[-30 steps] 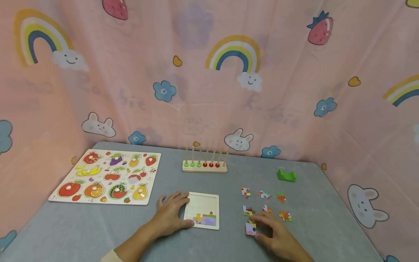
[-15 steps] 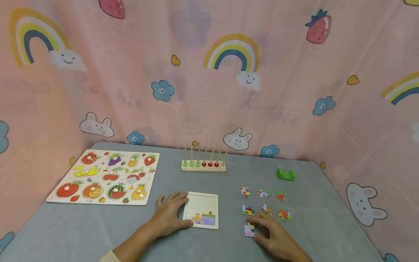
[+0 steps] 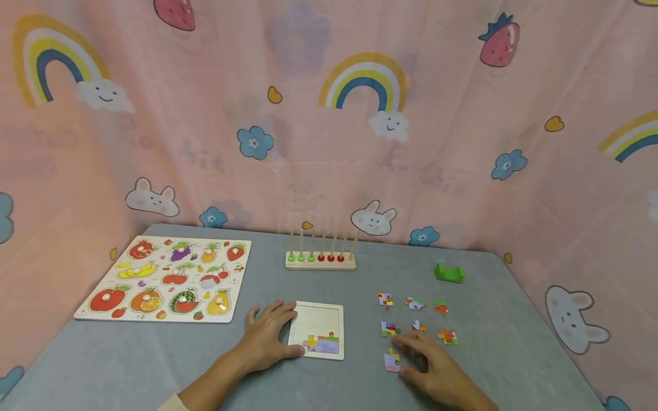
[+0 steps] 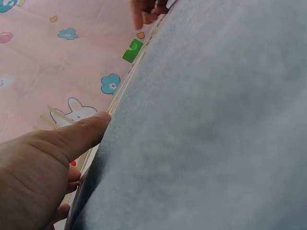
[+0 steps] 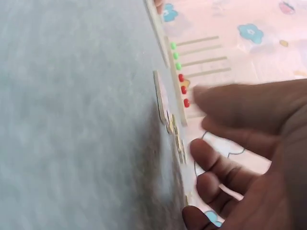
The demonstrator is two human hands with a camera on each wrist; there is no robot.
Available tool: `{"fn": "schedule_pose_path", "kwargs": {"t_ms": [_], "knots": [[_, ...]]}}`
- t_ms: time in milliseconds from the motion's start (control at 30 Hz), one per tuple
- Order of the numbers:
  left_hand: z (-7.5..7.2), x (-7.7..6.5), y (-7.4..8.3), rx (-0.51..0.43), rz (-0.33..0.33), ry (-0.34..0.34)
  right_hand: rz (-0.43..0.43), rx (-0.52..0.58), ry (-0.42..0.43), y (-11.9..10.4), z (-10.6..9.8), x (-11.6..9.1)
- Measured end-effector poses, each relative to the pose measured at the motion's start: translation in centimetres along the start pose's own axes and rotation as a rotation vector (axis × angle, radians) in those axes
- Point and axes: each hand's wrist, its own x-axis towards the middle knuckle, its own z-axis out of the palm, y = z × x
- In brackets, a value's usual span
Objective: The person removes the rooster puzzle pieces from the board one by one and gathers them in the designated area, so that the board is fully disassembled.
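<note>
In the head view my left hand point(image 3: 267, 334) rests at the left side of a small wooden puzzle tray point(image 3: 319, 311), its thumb on the lower left corner and its fingertips on the upper left. Joined lilac, yellow and green pieces point(image 3: 325, 344) lie along the tray's bottom. My right hand point(image 3: 434, 368) hovers beside a lilac and yellow jigsaw piece point(image 3: 392, 363), with thumb and index finger spread apart just right of it. In the right wrist view, nothing shows between the thumb point(image 5: 240, 103) and fingers. A second jigsaw piece point(image 3: 388, 329) lies just beyond the index fingertip.
More loose jigsaw pieces point(image 3: 414, 303) lie in rows on the grey table point(image 3: 288, 388). Behind stand a peg rack with green and red beads point(image 3: 320, 261) and a green notched block point(image 3: 449, 273). A fruit knob puzzle board point(image 3: 169, 279) lies at left, a pink printed curtain behind.
The lilac and yellow piece has shifted slightly toward me and turned a little. My right fingers, close against it before, now stand slightly apart from it. My left hand stays on the tray.
</note>
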Motion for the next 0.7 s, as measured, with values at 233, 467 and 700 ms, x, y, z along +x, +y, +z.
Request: {"fn": "schedule_pose_path", "kwargs": {"t_ms": [233,467,700], "knots": [[0.1,0.1,-0.1,-0.001,0.005,0.002,0.005,-0.048,0.011,-2.2,-2.0,1.3],[0.2,0.1,-0.2,0.0,0.009,0.008,-0.036,-0.075,0.076,-5.3,-3.3,3.1],[0.1,0.0,-0.1,-0.001,0.01,0.011,-0.081,-0.081,0.106,-7.9,-3.4,5.0]]}}
